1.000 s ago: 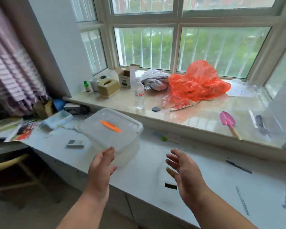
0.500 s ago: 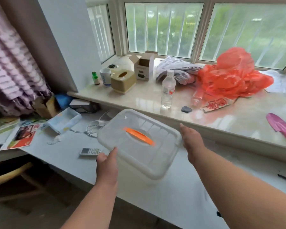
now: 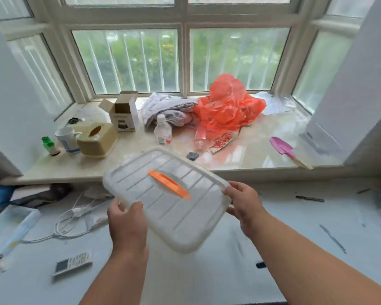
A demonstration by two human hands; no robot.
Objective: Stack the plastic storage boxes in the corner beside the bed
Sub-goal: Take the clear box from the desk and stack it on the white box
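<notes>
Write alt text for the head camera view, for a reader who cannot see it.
Two bare hands, left hand and right hand, hold a translucent plastic storage box with an orange handle by its opposite edges above a white desk. Behind it, a window sill holds an orange plastic bag, a water bottle, a tissue box and a pink trowel.

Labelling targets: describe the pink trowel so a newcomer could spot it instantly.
Start at the marble windowsill under the barred window. Follow it right, past the orange plastic bag, toward the front edge. The pink trowel lies flat there alone, the only pink item, with a pale wooden handle.
</notes>
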